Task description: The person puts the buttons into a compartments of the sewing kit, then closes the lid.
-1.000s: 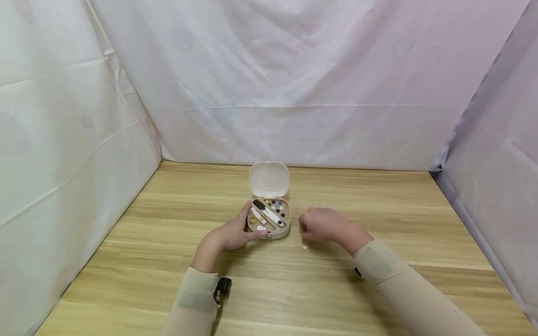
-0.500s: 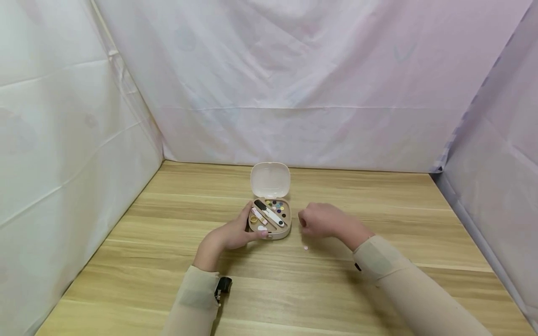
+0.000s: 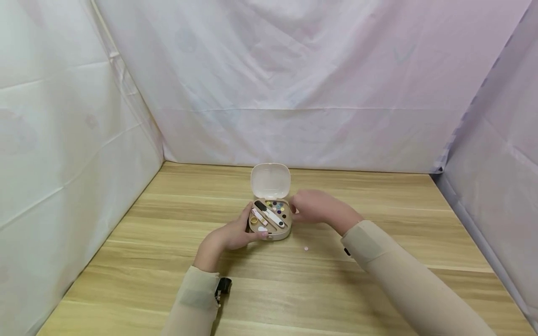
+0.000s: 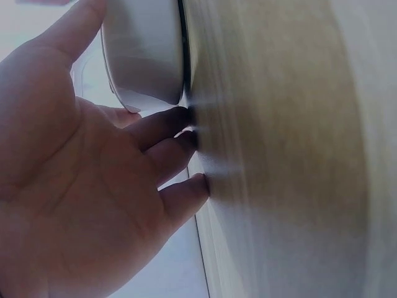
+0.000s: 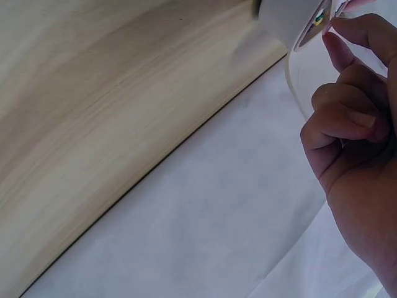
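Note:
A small open sewing box (image 3: 279, 236) stands on the table with its lid (image 3: 271, 181) tipped back. My left hand (image 3: 235, 232) grips the box, with the fingers along its left side and the thumb on its front; the left wrist view shows the fingertips down at the table. Inside lie colourful buttons (image 3: 279, 206), a white tool with a black end (image 3: 273, 217), a gold ring-shaped thimble (image 3: 254, 220) and a white flat piece (image 3: 262, 229). My right hand (image 3: 317, 206) is at the box's right rim, its thumb and forefinger pinching a small pale button (image 5: 327, 29), mostly hidden.
A pale round button (image 3: 306, 248) lies on the wooden table (image 3: 294, 294) in front of the right hand. White cloth (image 3: 269, 84) hangs behind the table and along both sides.
My right hand has risen from the table and moved forward and left to the box's right rim. The left hand still holds the box in place.

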A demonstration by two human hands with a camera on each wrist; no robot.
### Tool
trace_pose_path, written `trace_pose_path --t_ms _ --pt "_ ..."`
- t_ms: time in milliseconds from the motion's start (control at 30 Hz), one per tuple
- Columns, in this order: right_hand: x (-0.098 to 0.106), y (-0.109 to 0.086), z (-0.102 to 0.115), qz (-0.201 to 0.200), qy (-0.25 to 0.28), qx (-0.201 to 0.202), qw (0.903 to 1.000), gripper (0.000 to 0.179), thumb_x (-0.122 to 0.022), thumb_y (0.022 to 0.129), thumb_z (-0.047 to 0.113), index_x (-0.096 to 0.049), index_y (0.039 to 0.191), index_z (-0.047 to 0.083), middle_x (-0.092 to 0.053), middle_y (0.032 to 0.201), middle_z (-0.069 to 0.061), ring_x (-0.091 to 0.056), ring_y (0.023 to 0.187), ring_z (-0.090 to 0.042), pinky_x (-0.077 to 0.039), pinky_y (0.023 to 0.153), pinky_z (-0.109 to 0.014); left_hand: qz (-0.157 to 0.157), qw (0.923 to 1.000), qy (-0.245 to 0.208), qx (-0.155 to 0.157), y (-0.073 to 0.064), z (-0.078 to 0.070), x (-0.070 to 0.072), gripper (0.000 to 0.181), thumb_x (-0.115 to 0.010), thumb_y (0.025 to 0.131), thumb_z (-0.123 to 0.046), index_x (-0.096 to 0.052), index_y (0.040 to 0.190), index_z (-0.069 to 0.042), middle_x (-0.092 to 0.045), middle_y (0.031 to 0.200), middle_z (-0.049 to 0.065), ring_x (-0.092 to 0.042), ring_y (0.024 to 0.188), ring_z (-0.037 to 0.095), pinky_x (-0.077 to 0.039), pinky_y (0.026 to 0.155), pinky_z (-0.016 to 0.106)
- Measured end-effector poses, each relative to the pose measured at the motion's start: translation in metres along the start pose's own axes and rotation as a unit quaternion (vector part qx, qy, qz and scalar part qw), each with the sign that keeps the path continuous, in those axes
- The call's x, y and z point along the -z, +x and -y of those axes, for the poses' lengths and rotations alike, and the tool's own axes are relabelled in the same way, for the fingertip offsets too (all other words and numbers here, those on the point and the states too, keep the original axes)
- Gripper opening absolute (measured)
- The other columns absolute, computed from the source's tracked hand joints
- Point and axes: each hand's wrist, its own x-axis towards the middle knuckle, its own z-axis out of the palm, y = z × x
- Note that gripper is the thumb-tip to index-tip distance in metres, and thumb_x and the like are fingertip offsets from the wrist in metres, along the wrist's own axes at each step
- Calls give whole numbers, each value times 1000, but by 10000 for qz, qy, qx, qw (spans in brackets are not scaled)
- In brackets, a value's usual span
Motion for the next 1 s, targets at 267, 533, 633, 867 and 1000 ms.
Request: trace_pose_path --t_ms 267,533,633,867,1000 --pt "3 25 1 211 251 -242 9992 6 -72 92 17 -75 93 12 -74 87 2 -62 74 -12 -58 74 -35 41 10000 71 30 -2 1 0 115 -68 98 -62 7 172 -16 -20 175 28 -33 158 47 -31 128 62" --pt "-8 35 -4 314 241 -337 9986 9 -71 95 19 -73 87 15 -70 79 5 -58 69 -11 -53 67 -31 78 9999 65 15 -1 -1 3 115 -68 99 -60 9 172 -16 -17 176 26 -30 160 47 -30 129 62" --pt "-8 35 -4 364 334 -381 9981 13 -70 97 18 -71 84 15 -67 76 4 -55 67 -12 -48 65 -30 74 9999 75 40 0 -2 3 114 -67 99 -61 9 172 -17 -17 176 26 -30 160 47 -30 129 62" --pt "-9 31 -8 341 329 -360 9982 11 -67 97 17 -75 90 16 -73 87 4 -63 77 -12 -57 77 -35 54 10000 47 47 1 -2 3 114 -68 99 -61 8 173 -18 -19 176 26 -33 159 46 -31 128 61" --pt "-7 29 -8 325 384 -307 9983 11 -67 97 17 -78 96 14 -76 92 2 -66 81 -13 -59 84 -39 61 10000 12 64 1 -1 2 115 -68 99 -61 8 173 -17 -19 176 26 -33 159 45 -31 129 61"
